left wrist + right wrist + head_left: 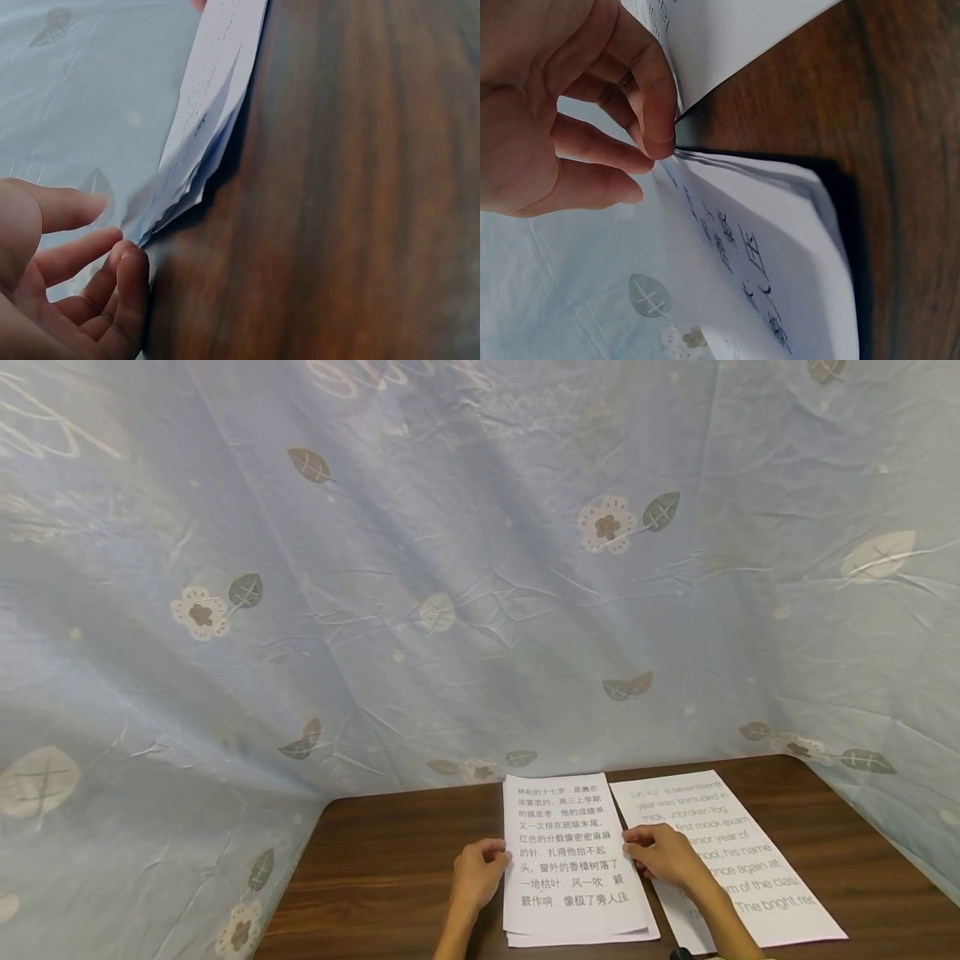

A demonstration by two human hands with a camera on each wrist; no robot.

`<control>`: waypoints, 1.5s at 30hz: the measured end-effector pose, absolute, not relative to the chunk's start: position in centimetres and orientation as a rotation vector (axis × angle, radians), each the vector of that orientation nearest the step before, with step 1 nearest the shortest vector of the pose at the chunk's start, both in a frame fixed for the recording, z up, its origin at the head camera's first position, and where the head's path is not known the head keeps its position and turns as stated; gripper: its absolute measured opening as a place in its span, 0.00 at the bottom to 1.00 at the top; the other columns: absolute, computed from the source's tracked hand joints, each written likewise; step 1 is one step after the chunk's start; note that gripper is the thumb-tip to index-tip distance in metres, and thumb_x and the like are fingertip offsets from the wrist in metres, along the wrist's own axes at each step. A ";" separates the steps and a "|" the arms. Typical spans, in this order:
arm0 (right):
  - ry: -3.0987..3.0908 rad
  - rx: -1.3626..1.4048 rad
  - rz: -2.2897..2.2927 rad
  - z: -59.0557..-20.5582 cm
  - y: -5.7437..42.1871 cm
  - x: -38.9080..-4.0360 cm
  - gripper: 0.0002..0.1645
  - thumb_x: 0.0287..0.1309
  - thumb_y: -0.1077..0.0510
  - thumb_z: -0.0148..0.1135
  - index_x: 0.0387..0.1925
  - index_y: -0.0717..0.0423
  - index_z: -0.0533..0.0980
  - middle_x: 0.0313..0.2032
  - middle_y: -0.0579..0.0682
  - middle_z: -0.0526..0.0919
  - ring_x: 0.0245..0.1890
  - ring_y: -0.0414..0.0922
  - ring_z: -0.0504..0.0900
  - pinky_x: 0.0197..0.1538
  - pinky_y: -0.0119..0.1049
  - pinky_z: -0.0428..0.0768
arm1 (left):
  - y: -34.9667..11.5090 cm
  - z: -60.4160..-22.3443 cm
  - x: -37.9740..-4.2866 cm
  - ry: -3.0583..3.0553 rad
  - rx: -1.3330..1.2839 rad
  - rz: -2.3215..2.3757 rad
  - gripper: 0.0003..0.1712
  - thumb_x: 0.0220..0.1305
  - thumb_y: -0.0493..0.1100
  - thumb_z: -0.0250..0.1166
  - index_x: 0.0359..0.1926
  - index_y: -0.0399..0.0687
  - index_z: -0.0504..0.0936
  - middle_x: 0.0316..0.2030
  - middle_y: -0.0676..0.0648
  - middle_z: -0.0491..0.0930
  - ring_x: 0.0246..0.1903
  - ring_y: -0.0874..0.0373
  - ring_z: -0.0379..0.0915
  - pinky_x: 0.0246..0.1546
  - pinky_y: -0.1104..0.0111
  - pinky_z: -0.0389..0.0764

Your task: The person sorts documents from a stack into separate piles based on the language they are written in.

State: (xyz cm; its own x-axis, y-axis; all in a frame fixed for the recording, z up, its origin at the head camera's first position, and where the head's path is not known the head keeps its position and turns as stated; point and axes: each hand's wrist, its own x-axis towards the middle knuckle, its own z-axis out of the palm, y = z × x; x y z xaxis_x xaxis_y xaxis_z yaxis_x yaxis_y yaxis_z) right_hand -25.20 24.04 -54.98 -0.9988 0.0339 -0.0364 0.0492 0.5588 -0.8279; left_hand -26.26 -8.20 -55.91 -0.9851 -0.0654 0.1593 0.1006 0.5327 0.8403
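Note:
A stack of white paper sheets [567,918], printed with large Chinese characters, lies on the dark table, its lower sheets poking out at the near edge. My left hand [477,875] holds the stack's left side at the fingertips. In the left wrist view the sheets [199,142] fan apart slightly near that hand [67,277]. On the opposite side my right hand [663,857] holds the stack's right edge. In the right wrist view curled fingers [658,112] meet the sheet edges, and the thumb lies over the paper side.
A second white sheet or pile [780,918], printed in English, lies right of the stack, partly under my right forearm. The brown wooden table [382,877] extends to the left. Pale blue cloth [450,693] with leaves and flowers hangs behind and at both sides.

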 end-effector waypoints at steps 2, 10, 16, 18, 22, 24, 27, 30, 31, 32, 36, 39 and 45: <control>2.747 0.055 -1.489 -55.0 24.0 -25.2 0.20 0.65 0.61 0.70 0.56 0.66 0.84 0.37 0.51 0.88 0.31 0.43 0.85 0.32 0.36 0.88 | -8.1 -55.9 -26.2 -2.580 -0.027 -1.448 0.13 0.60 0.41 0.75 0.46 0.43 0.92 0.33 0.52 0.88 0.38 0.60 0.81 0.41 0.61 0.80; 2.658 0.023 -1.583 -54.9 23.8 -25.0 0.28 0.61 0.64 0.72 0.61 0.70 0.80 0.39 0.54 0.86 0.30 0.45 0.86 0.31 0.36 0.90 | -7.7 -55.9 -25.8 -2.509 -0.019 -1.635 0.15 0.59 0.33 0.72 0.48 0.35 0.90 0.31 0.49 0.86 0.25 0.62 0.79 0.24 0.73 0.83; 2.646 0.020 -1.605 -54.8 23.8 -24.9 0.29 0.60 0.67 0.71 0.63 0.70 0.78 0.39 0.54 0.85 0.30 0.46 0.86 0.30 0.36 0.89 | -7.6 -55.8 -25.8 -2.487 0.014 -1.683 0.16 0.59 0.30 0.69 0.49 0.34 0.89 0.30 0.49 0.84 0.22 0.60 0.78 0.21 0.73 0.84; 2.648 0.021 -1.608 -54.7 23.8 -24.9 0.29 0.60 0.67 0.71 0.63 0.70 0.78 0.40 0.55 0.85 0.30 0.46 0.85 0.30 0.36 0.89 | -7.5 -55.7 -25.8 -2.481 0.022 -1.691 0.16 0.59 0.30 0.69 0.49 0.35 0.89 0.30 0.48 0.84 0.22 0.60 0.78 0.21 0.72 0.85; 2.644 0.027 -1.612 -54.6 23.7 -24.8 0.29 0.60 0.68 0.71 0.63 0.70 0.78 0.40 0.55 0.84 0.31 0.46 0.85 0.31 0.36 0.89 | -7.6 -55.7 -25.7 -2.469 0.027 -1.711 0.16 0.60 0.30 0.69 0.50 0.35 0.89 0.32 0.46 0.85 0.23 0.60 0.78 0.22 0.70 0.87; 2.644 0.027 -1.613 -54.6 23.7 -24.8 0.29 0.59 0.68 0.71 0.63 0.70 0.78 0.39 0.55 0.83 0.32 0.46 0.85 0.32 0.37 0.90 | -7.6 -55.7 -25.7 -2.465 0.029 -1.719 0.15 0.60 0.30 0.69 0.50 0.35 0.89 0.32 0.46 0.85 0.23 0.60 0.78 0.22 0.69 0.87; 2.644 0.029 -1.621 -54.6 23.6 -24.7 0.29 0.59 0.68 0.71 0.63 0.70 0.78 0.39 0.55 0.83 0.32 0.46 0.85 0.32 0.37 0.90 | -7.7 -55.7 -25.6 -2.461 0.030 -1.728 0.15 0.60 0.30 0.70 0.50 0.36 0.89 0.33 0.46 0.85 0.23 0.60 0.78 0.23 0.68 0.87; 2.648 0.023 -1.624 -54.5 23.6 -24.7 0.29 0.59 0.68 0.70 0.62 0.71 0.78 0.39 0.55 0.83 0.32 0.46 0.85 0.31 0.36 0.90 | -7.7 -55.8 -25.7 -2.456 0.026 -1.736 0.15 0.60 0.30 0.70 0.50 0.36 0.89 0.32 0.46 0.85 0.22 0.60 0.78 0.22 0.67 0.87; 2.647 0.025 -1.626 -54.5 23.6 -24.7 0.29 0.59 0.69 0.70 0.62 0.70 0.78 0.38 0.55 0.83 0.31 0.46 0.85 0.31 0.36 0.90 | -7.7 -55.8 -25.7 -2.455 0.025 -1.737 0.15 0.60 0.30 0.70 0.50 0.36 0.89 0.32 0.46 0.85 0.22 0.60 0.78 0.22 0.67 0.87; 2.645 0.027 -1.626 -54.5 23.6 -24.7 0.29 0.59 0.69 0.70 0.62 0.71 0.78 0.38 0.55 0.83 0.31 0.46 0.85 0.31 0.36 0.90 | -7.7 -55.8 -25.7 -2.453 0.023 -1.739 0.15 0.61 0.30 0.70 0.50 0.36 0.89 0.32 0.46 0.85 0.22 0.60 0.78 0.22 0.67 0.87; 2.646 0.026 -1.626 -54.3 23.5 -24.7 0.29 0.59 0.69 0.70 0.62 0.70 0.78 0.38 0.54 0.83 0.31 0.46 0.85 0.31 0.36 0.89 | -7.8 -55.6 -25.7 -2.451 0.017 -1.745 0.15 0.61 0.31 0.70 0.49 0.36 0.89 0.32 0.45 0.85 0.23 0.60 0.78 0.23 0.66 0.88; 2.632 0.000 -1.634 -54.1 23.5 -24.7 0.29 0.60 0.68 0.70 0.63 0.71 0.77 0.38 0.55 0.83 0.31 0.46 0.85 0.32 0.36 0.90 | -7.9 -55.5 -25.7 -2.450 0.029 -1.754 0.15 0.61 0.30 0.70 0.49 0.36 0.89 0.32 0.45 0.84 0.24 0.61 0.78 0.23 0.68 0.87; 2.579 0.009 -1.673 -54.2 23.1 -24.6 0.30 0.61 0.68 0.70 0.64 0.71 0.76 0.40 0.55 0.83 0.31 0.47 0.85 0.33 0.38 0.89 | -8.5 -55.3 -25.6 -2.454 0.024 -1.755 0.16 0.61 0.29 0.69 0.51 0.36 0.89 0.35 0.45 0.85 0.26 0.61 0.78 0.24 0.69 0.87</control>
State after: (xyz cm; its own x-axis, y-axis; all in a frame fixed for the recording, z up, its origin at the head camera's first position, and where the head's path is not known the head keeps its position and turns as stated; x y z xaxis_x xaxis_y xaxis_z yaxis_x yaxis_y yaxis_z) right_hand -24.61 23.14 -54.16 -0.9977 -0.0320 -0.0600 0.0417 0.4084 -0.9119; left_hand -25.60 -8.47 -55.30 -0.9921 -0.0852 0.0921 0.0596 0.3256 0.9436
